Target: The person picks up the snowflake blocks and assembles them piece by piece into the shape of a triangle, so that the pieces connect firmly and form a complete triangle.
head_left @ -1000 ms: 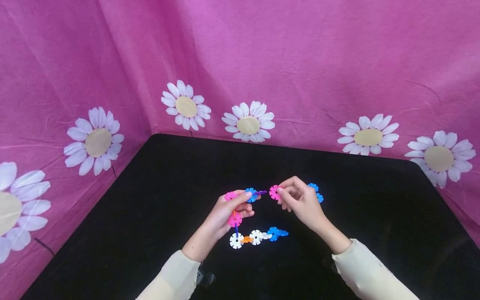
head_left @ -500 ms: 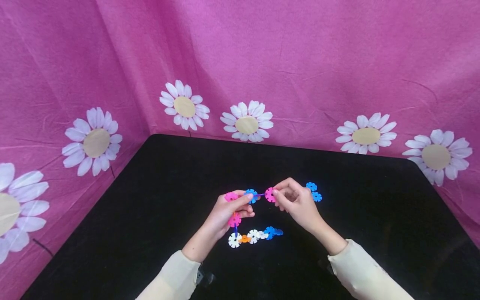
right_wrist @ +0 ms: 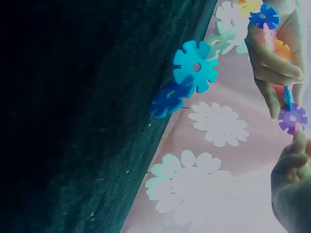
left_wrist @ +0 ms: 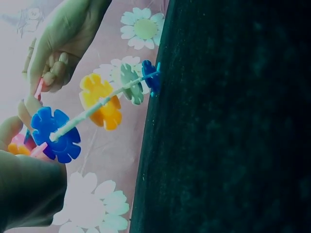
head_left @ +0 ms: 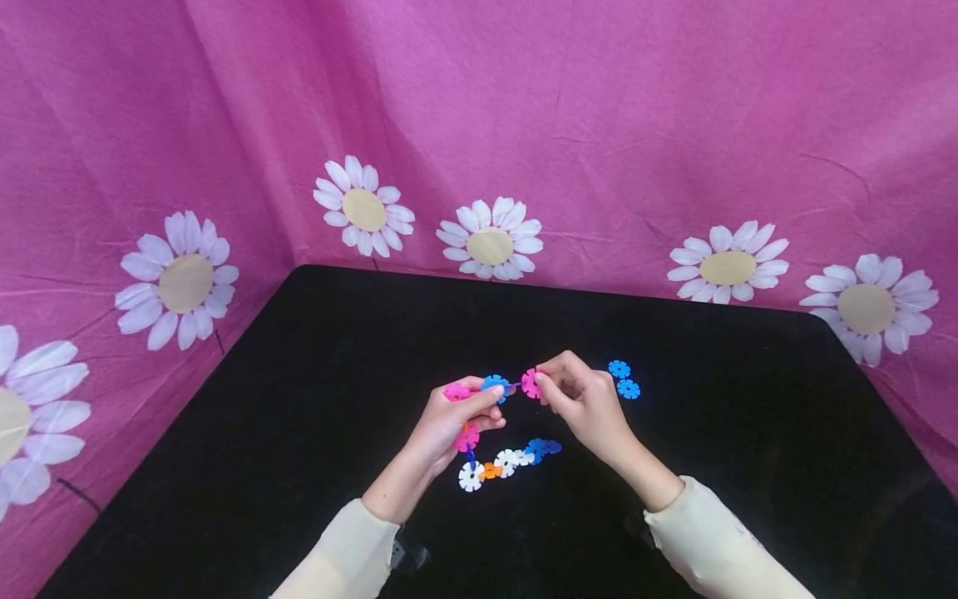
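Head view: my left hand [head_left: 440,428] holds a chain [head_left: 506,462] of notched discs, its blue disc [head_left: 491,382] pinched between thumb and fingers. Beyond my left thumb a purple disc [head_left: 515,384] points right, seen edge-on. On the near side of that grip the chain drops toward me past pink pieces, then bends right through a white disc [head_left: 470,477], an orange disc [head_left: 491,471] and more white and blue ones; whether that tail rests on the counter [head_left: 314,466] I cannot tell. With my right hand [head_left: 599,408] I pinch a single pink disc [head_left: 530,383] by its right edge, its flat face toward me.

What counts now, I judge, is the short line between my hands: pink lies directly right of purple, rim to rim, their planes crossed. Purple sits between both sets of fingertips, a little nearer my left thumb in this view. Right wrist view has pink's edge overlapping the purple rim; how deep the notches engage is too small to tell. Two more blue discs [head_left: 629,389] lie just right of my right hand.
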`<state>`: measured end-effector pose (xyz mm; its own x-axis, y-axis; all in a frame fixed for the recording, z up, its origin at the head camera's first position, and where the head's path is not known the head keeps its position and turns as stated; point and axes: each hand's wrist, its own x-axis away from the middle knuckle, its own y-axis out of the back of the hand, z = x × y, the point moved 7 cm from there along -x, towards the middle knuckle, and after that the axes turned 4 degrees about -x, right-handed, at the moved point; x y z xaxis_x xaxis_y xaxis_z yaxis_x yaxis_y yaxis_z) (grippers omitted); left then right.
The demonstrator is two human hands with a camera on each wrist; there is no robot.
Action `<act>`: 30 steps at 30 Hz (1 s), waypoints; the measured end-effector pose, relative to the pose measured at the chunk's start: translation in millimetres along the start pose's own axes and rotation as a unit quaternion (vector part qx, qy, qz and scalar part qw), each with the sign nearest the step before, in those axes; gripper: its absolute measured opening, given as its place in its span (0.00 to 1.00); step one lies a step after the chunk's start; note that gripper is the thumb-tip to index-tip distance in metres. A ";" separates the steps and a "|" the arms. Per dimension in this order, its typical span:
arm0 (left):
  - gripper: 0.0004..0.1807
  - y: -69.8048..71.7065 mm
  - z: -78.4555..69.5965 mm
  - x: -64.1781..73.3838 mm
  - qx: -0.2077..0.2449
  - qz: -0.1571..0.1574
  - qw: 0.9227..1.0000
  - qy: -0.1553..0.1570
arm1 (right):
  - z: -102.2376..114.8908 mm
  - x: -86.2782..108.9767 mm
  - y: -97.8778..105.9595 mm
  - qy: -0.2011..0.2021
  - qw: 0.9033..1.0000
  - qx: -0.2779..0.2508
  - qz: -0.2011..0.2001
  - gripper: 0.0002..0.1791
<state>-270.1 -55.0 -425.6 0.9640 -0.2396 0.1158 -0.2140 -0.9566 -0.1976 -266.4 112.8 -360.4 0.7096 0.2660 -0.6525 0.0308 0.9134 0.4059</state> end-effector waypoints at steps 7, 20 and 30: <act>0.12 0.8 -2.3 -0.4 0.003 0.003 1.000 -0.004 | 2.2 -3.4 -1.8 -0.001 1.000 0.001 0.001 0.06; 0.02 2.3 4.8 -2.6 0.100 0.004 0.994 0.046 | -19.0 -1.7 15.6 -0.069 0.997 0.012 -0.020 0.06; 0.08 3.4 -1.2 -1.5 0.143 0.016 0.988 0.047 | -59.0 2.9 68.0 -0.117 0.974 0.191 -0.035 0.05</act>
<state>-272.4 -58.0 -425.3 0.9352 -0.2970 0.1928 -0.1784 -0.8655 -0.4681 -303.8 193.9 -372.4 0.8358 0.0886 -0.5418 0.3129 0.7340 0.6027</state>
